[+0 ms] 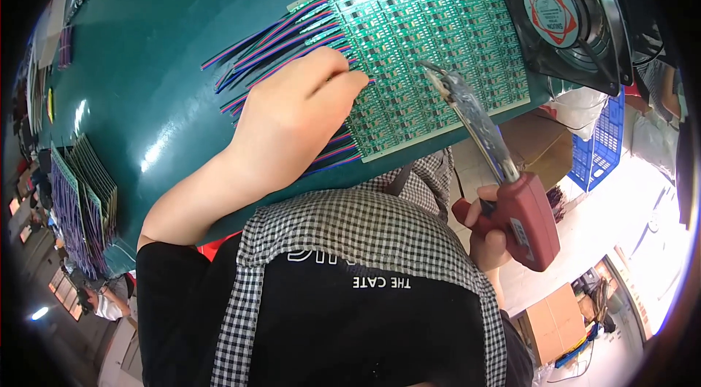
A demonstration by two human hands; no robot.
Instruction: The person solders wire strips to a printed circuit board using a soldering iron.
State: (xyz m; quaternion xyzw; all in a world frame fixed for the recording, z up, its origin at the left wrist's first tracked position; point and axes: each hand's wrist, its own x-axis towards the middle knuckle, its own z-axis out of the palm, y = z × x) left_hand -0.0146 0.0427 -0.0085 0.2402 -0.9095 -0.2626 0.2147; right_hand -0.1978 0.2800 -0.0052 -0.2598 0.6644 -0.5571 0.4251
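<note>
Left hand (292, 113) rests curled on the coloured wires (281, 40) at the left edge of the green circuit board panel (431, 44) on the teal surface (161, 58), fingertips pinched at a wire. Right hand (488, 230) grips red soldering gun (511, 204), tip over the panel. Black fan (566, 14) far right.

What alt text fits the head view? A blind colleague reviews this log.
A person's left hand presses coloured ribbon wires against a green circuit board panel while the right hand aims a red soldering gun at it. A black fan stands beside the panel.
</note>
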